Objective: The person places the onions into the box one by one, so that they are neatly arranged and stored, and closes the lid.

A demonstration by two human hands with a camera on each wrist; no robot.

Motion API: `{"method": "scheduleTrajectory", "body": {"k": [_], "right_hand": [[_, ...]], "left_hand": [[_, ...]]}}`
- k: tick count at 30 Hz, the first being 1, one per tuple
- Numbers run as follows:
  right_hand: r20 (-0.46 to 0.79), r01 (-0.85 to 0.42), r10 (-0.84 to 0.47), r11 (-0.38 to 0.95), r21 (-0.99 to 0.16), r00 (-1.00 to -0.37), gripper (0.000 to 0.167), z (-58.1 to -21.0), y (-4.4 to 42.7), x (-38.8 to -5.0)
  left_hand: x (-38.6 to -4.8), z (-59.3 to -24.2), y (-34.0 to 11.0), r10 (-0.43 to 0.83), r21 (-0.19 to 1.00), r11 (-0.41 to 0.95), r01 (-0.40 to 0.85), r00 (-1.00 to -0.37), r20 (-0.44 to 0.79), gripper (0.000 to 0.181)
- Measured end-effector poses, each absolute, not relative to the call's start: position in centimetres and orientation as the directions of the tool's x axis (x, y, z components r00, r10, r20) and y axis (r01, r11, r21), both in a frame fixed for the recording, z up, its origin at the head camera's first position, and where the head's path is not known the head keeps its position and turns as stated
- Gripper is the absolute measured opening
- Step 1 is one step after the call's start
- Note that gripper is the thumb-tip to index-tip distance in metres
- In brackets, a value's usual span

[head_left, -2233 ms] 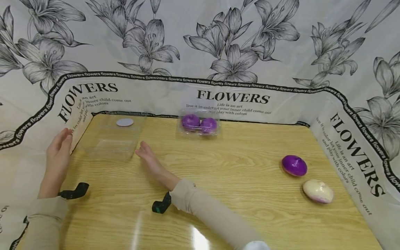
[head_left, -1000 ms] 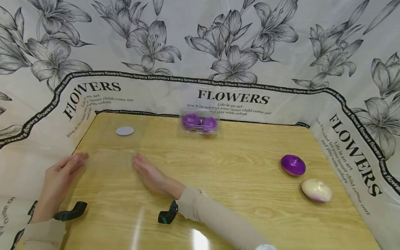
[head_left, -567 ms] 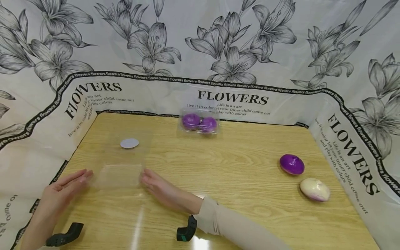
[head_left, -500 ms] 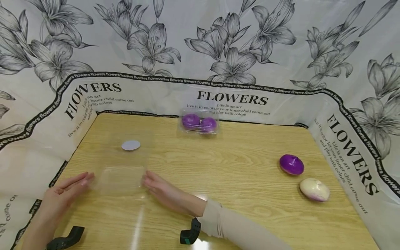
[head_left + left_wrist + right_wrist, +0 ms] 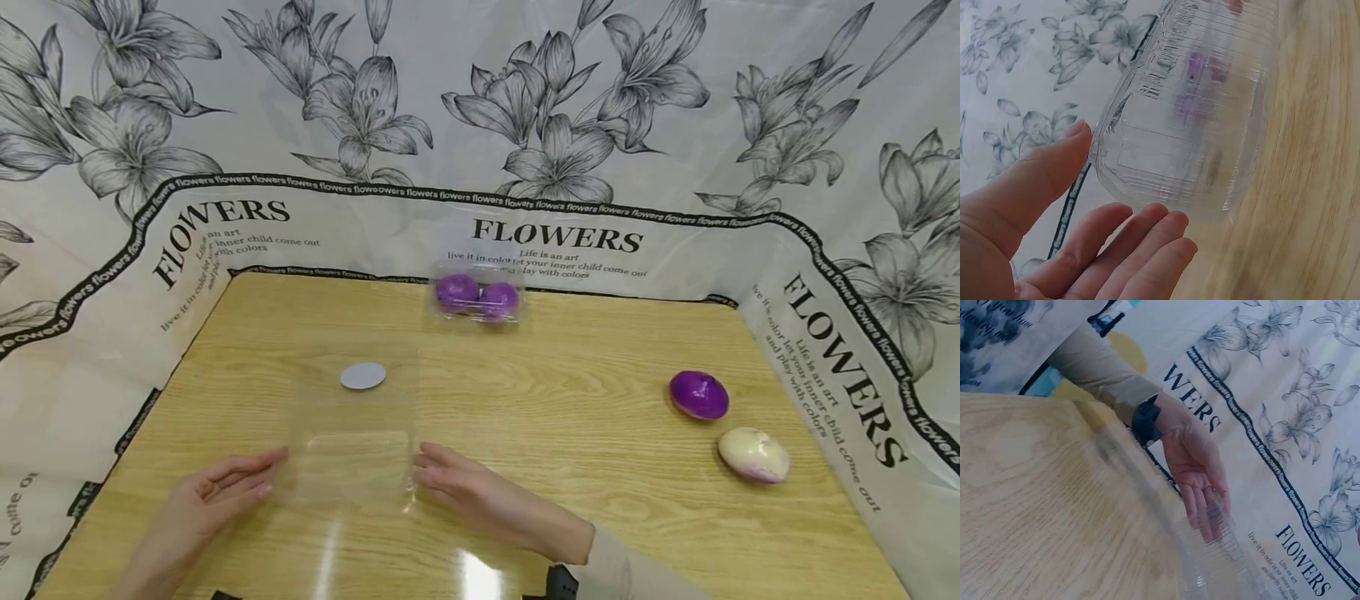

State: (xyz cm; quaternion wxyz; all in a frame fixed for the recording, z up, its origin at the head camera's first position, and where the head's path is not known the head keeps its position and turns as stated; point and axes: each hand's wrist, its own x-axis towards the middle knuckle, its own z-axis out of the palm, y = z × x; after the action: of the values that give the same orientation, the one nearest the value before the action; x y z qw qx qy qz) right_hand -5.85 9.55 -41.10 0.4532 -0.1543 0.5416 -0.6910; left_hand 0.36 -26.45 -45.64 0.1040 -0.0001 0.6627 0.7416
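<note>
Lining the upper frame and both sides: white cloth [image 5: 420, 218] printed with grey flowers and the word FLOWERS. Filling the lower frame: wood-grain table [image 5: 585, 400], glare at bottom centre. Clear plastic container [image 5: 360, 467], partly lost against the grain, lies lower left of centre in the head view, between the two hands; whether its underside meets the table cannot be told. Right hand [image 5: 480, 496]: at the container's right side, fingers together and nearly straight, tips at the plastic edge, not curled round it. Left hand [image 5: 197, 510]: at the container's left side, loosely spread, thumb apart from fingers; in the left wrist view, thumb tip and fingertips lie at the container's edge without wrapping it, firm contact uncertain. Small clear box [image 5: 523, 310]: upper centre of frame, at the table's far edge. Cream-and-purple bulb-shaped piece [image 5: 753, 456]: right of frame, well apart from both hands. Purple bulb-shaped piece [image 5: 699, 395]: just up and left of it. Two purple round items [image 5: 457, 292]: side by side inside the small clear box. White oval label [image 5: 363, 376]: on the container's upper part.
</note>
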Motion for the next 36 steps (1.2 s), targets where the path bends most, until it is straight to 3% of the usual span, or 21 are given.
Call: {"method": "scheduleTrajectory", "body": {"k": [6,16,21,27,36], "right_hand": [[-0.285,0.484,-0.800,-0.007,-0.875,-0.527,0.073,-40.7,13.4,-5.3],[-0.190,0.434,-0.795,-0.102,-0.895,-0.577,0.063,-40.8,19.5,-4.9],[-0.107,0.393,-0.792,-0.177,-0.902,-0.602,0.055,-41.5,22.1,-5.2],[0.014,0.358,-0.812,-0.273,-0.893,-0.584,0.048,-42.2,24.2,-5.8],[0.006,0.298,-0.784,-0.244,-0.923,-0.621,0.047,-43.0,25.2,-7.1]], "left_hand": [[-0.1,-45.1,-23.4,0.182,0.985,-0.043,-0.169,-0.970,-0.159,0.043],[-2.0,-44.5,-18.2,0.250,0.987,-0.014,-0.157,-0.957,-0.149,0.045],[-3.2,-44.4,-15.7,0.263,0.988,-0.036,-0.149,-0.955,-0.135,0.045],[-4.2,-44.6,-14.0,0.293,0.991,-0.021,-0.134,-0.948,-0.122,0.046],[-6.1,-46.1,-12.9,0.363,0.998,0.035,0.055,-0.931,0.039,0.060]]}}
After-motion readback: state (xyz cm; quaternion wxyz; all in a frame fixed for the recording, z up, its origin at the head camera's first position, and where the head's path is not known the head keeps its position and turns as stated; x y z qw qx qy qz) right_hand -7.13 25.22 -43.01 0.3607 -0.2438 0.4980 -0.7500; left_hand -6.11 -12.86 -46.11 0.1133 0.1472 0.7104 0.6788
